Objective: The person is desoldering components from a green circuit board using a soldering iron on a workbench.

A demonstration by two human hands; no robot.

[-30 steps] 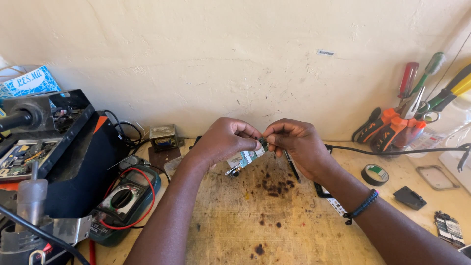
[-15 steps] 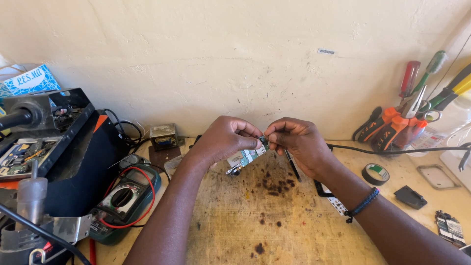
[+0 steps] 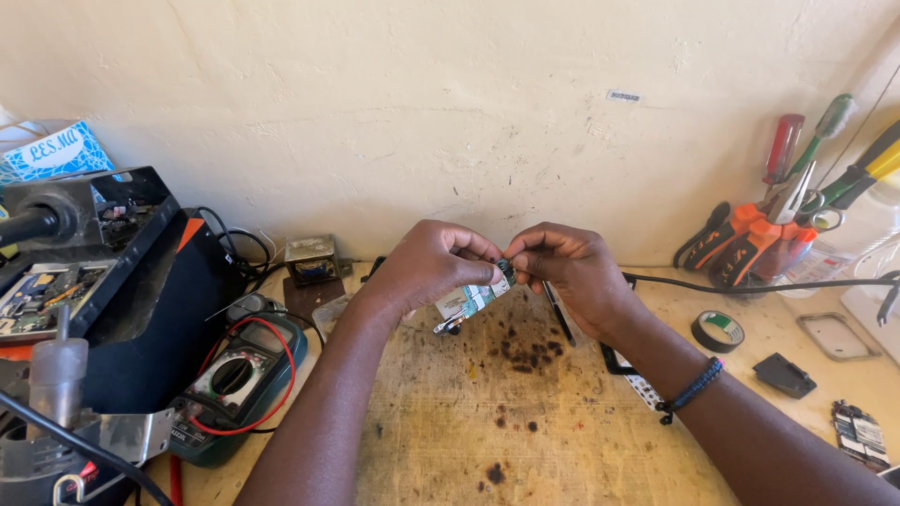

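- Above the stained wooden table (image 3: 525, 440), both hands meet near the wall.
- Left hand (image 3: 427, 272): fingers closed on a small circuit board (image 3: 469, 302), held tilted off the table.
- Right hand (image 3: 572, 272): fingertips pinched at the board's upper end (what they grip is too small to tell).
- Multimeter (image 3: 234, 384) with red lead lies left; tape roll (image 3: 717, 330) and pliers (image 3: 750, 239) right.
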